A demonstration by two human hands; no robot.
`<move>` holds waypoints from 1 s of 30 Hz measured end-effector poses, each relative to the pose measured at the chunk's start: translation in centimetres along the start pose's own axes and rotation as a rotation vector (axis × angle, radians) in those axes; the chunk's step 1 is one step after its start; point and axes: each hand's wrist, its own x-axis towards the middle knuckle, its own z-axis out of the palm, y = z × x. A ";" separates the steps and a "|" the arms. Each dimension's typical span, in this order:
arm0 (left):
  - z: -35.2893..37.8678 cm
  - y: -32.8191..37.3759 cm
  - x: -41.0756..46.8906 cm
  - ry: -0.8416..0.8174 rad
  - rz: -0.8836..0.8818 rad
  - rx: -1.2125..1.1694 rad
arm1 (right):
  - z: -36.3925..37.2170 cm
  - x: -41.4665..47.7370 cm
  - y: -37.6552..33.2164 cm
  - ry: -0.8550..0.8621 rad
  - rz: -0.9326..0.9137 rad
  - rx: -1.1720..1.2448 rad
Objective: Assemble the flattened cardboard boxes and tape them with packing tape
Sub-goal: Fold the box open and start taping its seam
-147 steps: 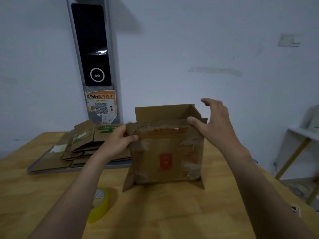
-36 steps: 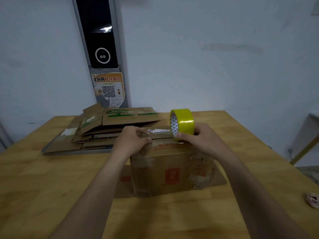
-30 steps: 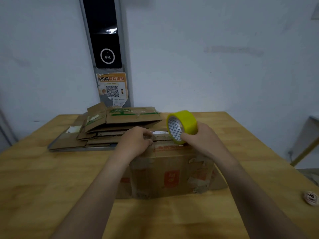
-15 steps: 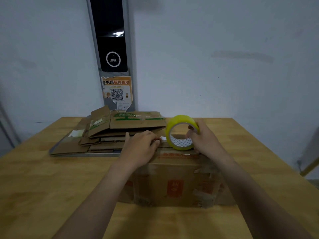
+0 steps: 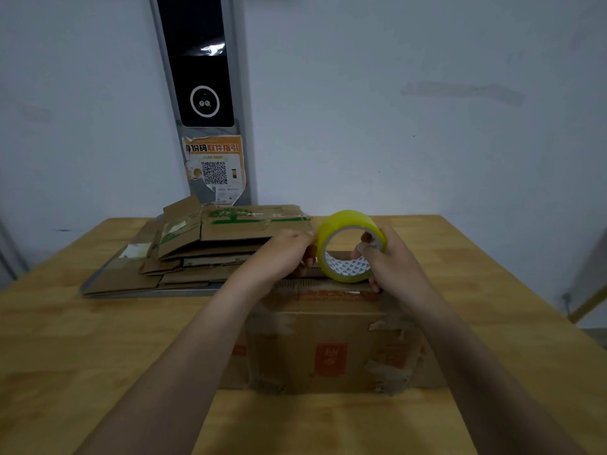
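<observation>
A person stands a roll of yellow packing tape (image 5: 349, 246) on edge atop a worn cardboard box (image 5: 331, 343) at the middle of a wooden table (image 5: 65, 339), with the right hand (image 5: 391, 257) curled around the roll, fingers hooked through its core and thumb low against the outer rim. The left hand (image 5: 282, 254) rests on the box's closed top flaps just beside the roll, fingertips pressed together at the roll's left edge; whether they pinch a free end of tape cannot be told. The box looks light and empty, its board soft and scuffed with torn remnants of old tape, so its top likely sags under hard pressure and is best steadied flat-handed near the seam or at the corners. The roll appears stiff and light, its film slick and apt to cling to itself; gripping through the core, as here, probably lets it turn freely. A pile of flattened boxes (image 5: 197, 251) lies behind to the left, near the wall, with a dark panel (image 5: 200, 60) and a QR-code notice (image 5: 215, 170) above it
</observation>
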 end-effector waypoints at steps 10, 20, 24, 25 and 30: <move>-0.3 -1.4 -0.8 0.044 0.042 -0.233 | 0.3 -0.4 -0.6 0.027 -0.152 -0.178; -1.2 -2.0 -0.5 0.210 -0.016 -0.543 | 0.5 -0.5 -0.4 0.030 -0.138 -0.249; -1.2 -1.9 -0.9 0.174 0.018 -0.413 | 0.8 -0.5 -0.8 0.022 -0.127 -0.297; -1.2 -2.0 -1.0 0.165 0.034 -0.386 | 0.8 -0.6 -0.9 0.036 -0.127 -0.303; -0.7 -2.4 -1.0 0.202 0.060 -0.379 | 0.4 -0.7 -1.9 0.076 -0.157 -0.333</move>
